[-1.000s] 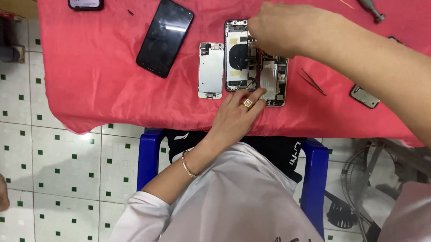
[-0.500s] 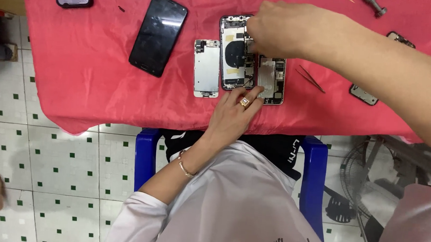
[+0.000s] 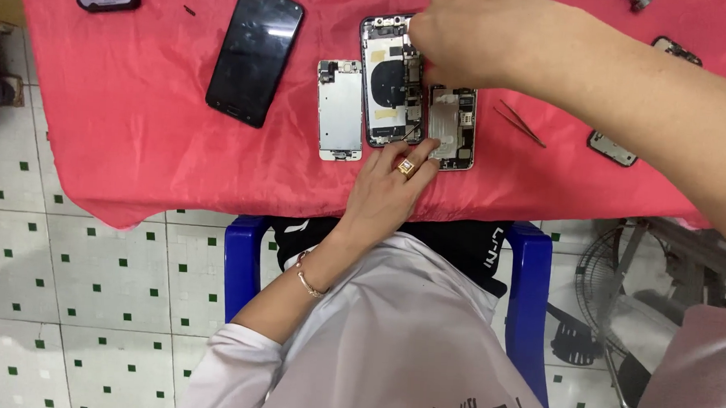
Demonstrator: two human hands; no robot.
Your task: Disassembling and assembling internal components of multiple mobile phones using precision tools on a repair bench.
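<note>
Both hands on opened phones, red surface (image 3: pixel 137 137).
Left hand (image 3: pixel 388 189) rests at the near edge, ringed fingers (image 3: pixel 418 161) loosely curled, touching the bottom of the small open phone (image 3: pixel 452 126). Right hand (image 3: pixel 468 37) covers the top of the big open phone (image 3: pixel 389 83); can't tell its grip. Display panel (image 3: pixel 339 109) just left, black phone (image 3: pixel 255 52) farther left, tweezers (image 3: pixel 520 123) right.

bare red cloth (image 3: pixel 138 121) left; tweezers (image 3: pixel 520 123) right

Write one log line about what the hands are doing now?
left hand: steadying small opened phone | right hand: on large opened phone | surface: red cloth
</note>
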